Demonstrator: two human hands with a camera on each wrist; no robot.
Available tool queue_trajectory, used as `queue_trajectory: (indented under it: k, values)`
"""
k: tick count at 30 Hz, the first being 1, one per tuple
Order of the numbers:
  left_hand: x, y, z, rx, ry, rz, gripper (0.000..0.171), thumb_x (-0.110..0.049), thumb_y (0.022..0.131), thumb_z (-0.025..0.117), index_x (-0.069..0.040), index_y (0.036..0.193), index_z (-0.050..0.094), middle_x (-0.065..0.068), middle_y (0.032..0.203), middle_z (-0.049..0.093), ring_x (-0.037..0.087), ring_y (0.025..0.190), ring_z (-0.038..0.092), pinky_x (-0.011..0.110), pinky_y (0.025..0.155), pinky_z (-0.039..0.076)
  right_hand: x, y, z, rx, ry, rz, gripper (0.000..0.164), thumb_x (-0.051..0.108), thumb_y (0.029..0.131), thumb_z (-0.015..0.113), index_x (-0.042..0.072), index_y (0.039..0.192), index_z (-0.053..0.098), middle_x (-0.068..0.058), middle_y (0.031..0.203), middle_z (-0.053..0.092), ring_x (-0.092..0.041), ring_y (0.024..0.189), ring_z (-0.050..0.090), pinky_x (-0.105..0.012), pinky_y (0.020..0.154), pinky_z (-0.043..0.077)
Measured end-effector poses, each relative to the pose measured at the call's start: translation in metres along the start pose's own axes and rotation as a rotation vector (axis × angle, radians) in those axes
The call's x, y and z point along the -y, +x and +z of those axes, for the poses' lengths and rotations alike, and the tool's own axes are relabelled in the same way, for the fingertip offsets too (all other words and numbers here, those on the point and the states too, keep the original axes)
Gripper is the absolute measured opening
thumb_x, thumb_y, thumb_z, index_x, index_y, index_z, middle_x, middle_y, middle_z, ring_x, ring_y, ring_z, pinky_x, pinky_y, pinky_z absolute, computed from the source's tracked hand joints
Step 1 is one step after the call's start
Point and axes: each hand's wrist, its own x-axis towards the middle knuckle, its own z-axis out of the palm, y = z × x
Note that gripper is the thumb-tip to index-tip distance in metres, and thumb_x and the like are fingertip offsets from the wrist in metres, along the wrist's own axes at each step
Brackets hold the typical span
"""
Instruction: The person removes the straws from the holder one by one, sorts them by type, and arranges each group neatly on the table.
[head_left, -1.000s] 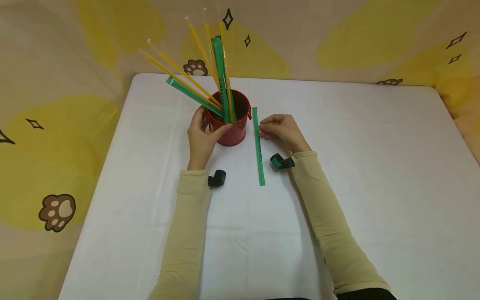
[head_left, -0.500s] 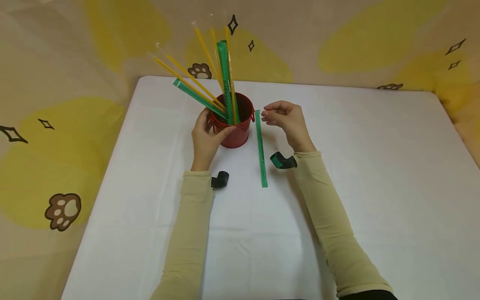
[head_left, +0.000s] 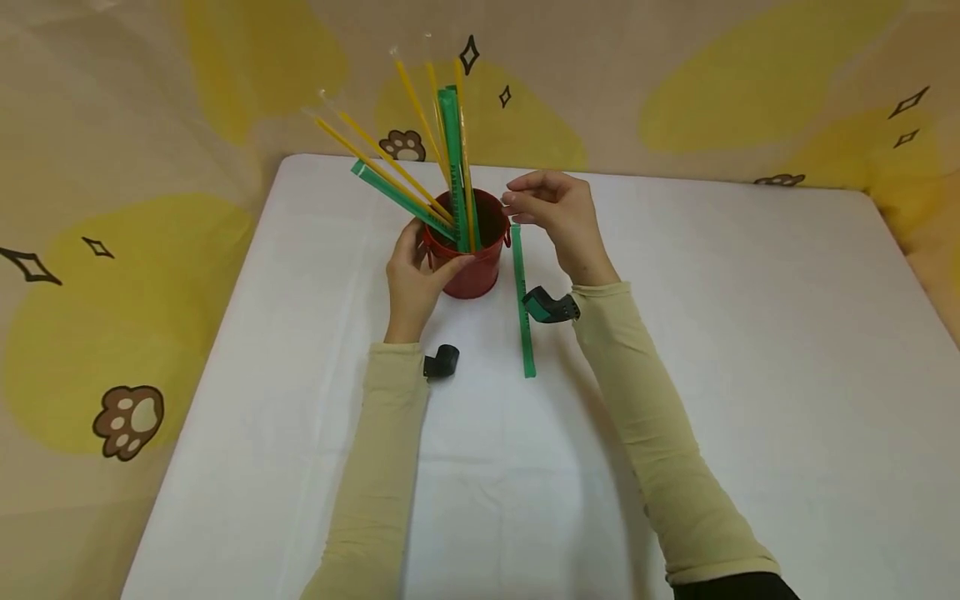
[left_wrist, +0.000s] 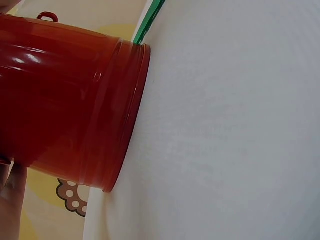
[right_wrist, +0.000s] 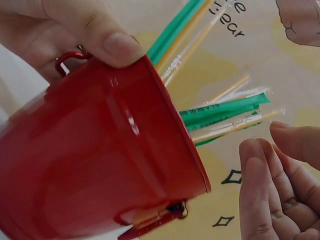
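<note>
My left hand [head_left: 412, 283] holds the red metal bucket [head_left: 476, 271] at its left side, thumb over the front rim. Yellow straws [head_left: 412, 97] in clear wrappers and narrow green printed packets [head_left: 452, 137] lean out of the bucket. Beside the bucket's right rim hovers my right hand [head_left: 562, 218], fingers loosely bent. Nothing shows between its thumb and fingertips in the right wrist view, where the hand [right_wrist: 280, 190] is apart from the bucket [right_wrist: 100, 140]. A single green packet [head_left: 520, 262] lies on the table right of the bucket, partly covered by the right wrist's camera.
The white-covered table [head_left: 750, 350] ends at a patterned yellow and beige cloth backdrop [head_left: 697, 92] behind the bucket. Black wrist cameras jut inward from the left sleeve [head_left: 393, 417] and right sleeve [head_left: 645, 417].
My right hand has risen from beside the loose green packet and shifted away from me to the bucket's right rim. The left hand keeps its hold. The head view has shifted slightly.
</note>
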Motion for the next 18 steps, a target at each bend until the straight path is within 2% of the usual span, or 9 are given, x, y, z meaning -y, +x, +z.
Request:
queue_trajectory:
  k: [5, 13, 18]
  values:
    - [0.001, 0.0, -0.001, 0.006, 0.008, -0.007, 0.07, -0.007, 0.074, 0.079, 0.0, 0.136, 0.046, 0.011, 0.134, 0.051, 0.016, 0.124, 0.046, 0.028, 0.105, 0.038, 0.0, 0.007, 0.012, 0.014, -0.03, -0.015, 0.021, 0.001, 0.085, 0.067, -0.013, 0.1, 0.062, -0.011, 0.085, 0.067, -0.02, 0.074, 0.067, -0.029, 0.073, 0.057]
    - [0.0, -0.001, -0.001, 0.012, 0.011, -0.001, 0.07, -0.008, 0.076, 0.079, 0.001, 0.136, 0.045, 0.012, 0.134, 0.051, 0.016, 0.124, 0.046, 0.029, 0.105, 0.038, -0.002, 0.018, 0.03, 0.017, -0.071, 0.012, 0.016, 0.002, 0.084, 0.069, -0.008, 0.097, 0.066, -0.012, 0.085, 0.067, -0.02, 0.076, 0.066, -0.029, 0.074, 0.057]
    - [-0.001, 0.0, -0.001, 0.009, 0.011, -0.005, 0.07, -0.007, 0.076, 0.078, 0.002, 0.136, 0.045, 0.013, 0.134, 0.051, 0.017, 0.124, 0.046, 0.03, 0.105, 0.038, 0.001, 0.026, 0.041, 0.014, -0.113, -0.017, 0.017, 0.005, 0.084, 0.07, -0.005, 0.098, 0.068, -0.01, 0.087, 0.067, -0.02, 0.079, 0.064, -0.03, 0.075, 0.056]
